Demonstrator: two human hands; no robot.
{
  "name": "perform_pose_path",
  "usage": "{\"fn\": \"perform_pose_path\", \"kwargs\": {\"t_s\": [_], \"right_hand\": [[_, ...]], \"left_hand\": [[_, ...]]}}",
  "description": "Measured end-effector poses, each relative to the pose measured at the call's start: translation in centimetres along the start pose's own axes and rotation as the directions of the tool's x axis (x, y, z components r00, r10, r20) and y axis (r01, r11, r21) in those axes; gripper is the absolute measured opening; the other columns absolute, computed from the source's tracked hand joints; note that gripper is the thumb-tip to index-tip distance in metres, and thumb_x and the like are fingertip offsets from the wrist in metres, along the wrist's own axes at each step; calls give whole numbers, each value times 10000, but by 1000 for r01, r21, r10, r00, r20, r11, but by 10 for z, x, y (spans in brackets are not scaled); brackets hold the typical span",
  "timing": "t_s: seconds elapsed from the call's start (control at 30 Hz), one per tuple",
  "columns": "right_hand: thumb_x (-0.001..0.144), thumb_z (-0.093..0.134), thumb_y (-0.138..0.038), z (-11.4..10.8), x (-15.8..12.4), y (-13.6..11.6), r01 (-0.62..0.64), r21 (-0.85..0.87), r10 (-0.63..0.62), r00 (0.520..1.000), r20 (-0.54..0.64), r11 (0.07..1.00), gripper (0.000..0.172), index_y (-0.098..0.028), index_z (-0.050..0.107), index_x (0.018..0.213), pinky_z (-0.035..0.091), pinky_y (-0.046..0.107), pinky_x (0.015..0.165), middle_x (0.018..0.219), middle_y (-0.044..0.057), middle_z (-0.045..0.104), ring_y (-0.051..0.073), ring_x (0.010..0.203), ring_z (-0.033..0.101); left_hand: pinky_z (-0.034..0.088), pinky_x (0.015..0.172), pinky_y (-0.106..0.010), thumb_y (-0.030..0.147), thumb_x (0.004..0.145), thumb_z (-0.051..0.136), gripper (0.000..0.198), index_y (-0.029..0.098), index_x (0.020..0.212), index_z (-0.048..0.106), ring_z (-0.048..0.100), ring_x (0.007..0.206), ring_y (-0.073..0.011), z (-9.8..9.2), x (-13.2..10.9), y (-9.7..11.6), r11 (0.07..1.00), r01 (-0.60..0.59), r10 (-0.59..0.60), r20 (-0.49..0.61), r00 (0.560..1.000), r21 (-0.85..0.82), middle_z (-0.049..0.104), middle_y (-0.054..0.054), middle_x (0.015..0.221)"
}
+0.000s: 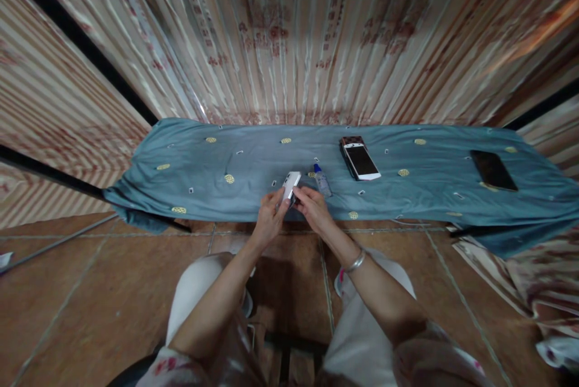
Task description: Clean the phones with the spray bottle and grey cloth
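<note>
Both my hands meet at the near edge of a low table covered with a blue-grey cloth (253,158). My left hand (270,213) and my right hand (312,205) are closed together on a small white phone (291,185), which tilts up and away from me. A small clear bottle with a blue cap (321,181) lies on the cloth just right of the phone. Further right lies a white phone with a dark screen (359,158), face up. A black phone (493,170) rests near the cloth's right end.
Striped curtains (289,37) hang behind the table and at both sides. The floor is brown tile (90,290). My knees in light trousers (199,290) are below the table edge. Patterned fabric (534,278) lies on the floor at the right.
</note>
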State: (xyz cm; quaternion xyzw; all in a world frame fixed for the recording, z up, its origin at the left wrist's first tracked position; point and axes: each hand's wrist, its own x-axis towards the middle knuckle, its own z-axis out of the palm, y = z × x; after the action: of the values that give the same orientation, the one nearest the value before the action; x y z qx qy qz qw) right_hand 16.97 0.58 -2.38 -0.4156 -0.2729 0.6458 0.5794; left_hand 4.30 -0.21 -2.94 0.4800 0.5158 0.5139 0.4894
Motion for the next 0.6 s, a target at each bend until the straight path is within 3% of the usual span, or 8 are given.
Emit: {"fn": "perform_pose_path", "kwargs": {"t_s": [0.1,0.27,0.37,0.47,0.53,0.6], "right_hand": [[517,835,-429,2,-1,-1,-20,-4,20,1000,-3,1000,350,-195,676,721,508,227,660,707,-33,668,115,700,601],[557,750,-370,0,3,4,-22,-52,19,998,-56,998,246,-192,663,704,489,247,620,669,-29,659,129,668,586],[574,701,-330,-4,6,8,-39,-70,33,996,-88,997,183,-190,640,676,479,245,587,617,-36,634,122,617,564],[596,663,-280,-10,8,9,-74,-45,69,992,-106,996,115,-191,607,641,498,258,604,586,-41,614,118,595,561],[612,649,-255,-14,9,10,-111,-13,109,989,-97,994,88,-191,593,635,524,286,638,589,-35,618,125,602,578],[627,644,-240,-17,8,10,-147,5,147,986,-77,989,72,-194,594,648,540,309,659,607,-25,633,136,612,595]], "left_hand": [[319,1119,-372,259,803,702,349,196,1146,715,503,1215,-274,-4,1,-4,962,-132,119,65,991,238,631,-120,1171],[364,1080,-492,470,898,547,571,125,1353,553,502,1197,-317,-11,1,-11,767,-319,237,217,947,557,567,-194,1277],[373,1068,-516,512,915,493,591,148,1380,522,507,1201,-320,-15,0,-12,712,-354,265,235,935,606,571,-190,1292],[381,1071,-498,479,914,505,552,181,1379,528,522,1202,-302,-23,0,-8,735,-349,256,239,937,582,592,-163,1296],[379,1081,-485,454,898,539,539,183,1363,549,517,1229,-299,-29,-1,1,758,-346,259,232,938,553,587,-159,1323],[355,1105,-492,436,873,586,528,156,1321,592,468,1298,-319,-32,-9,20,768,-383,334,188,923,513,546,-178,1383]]}}
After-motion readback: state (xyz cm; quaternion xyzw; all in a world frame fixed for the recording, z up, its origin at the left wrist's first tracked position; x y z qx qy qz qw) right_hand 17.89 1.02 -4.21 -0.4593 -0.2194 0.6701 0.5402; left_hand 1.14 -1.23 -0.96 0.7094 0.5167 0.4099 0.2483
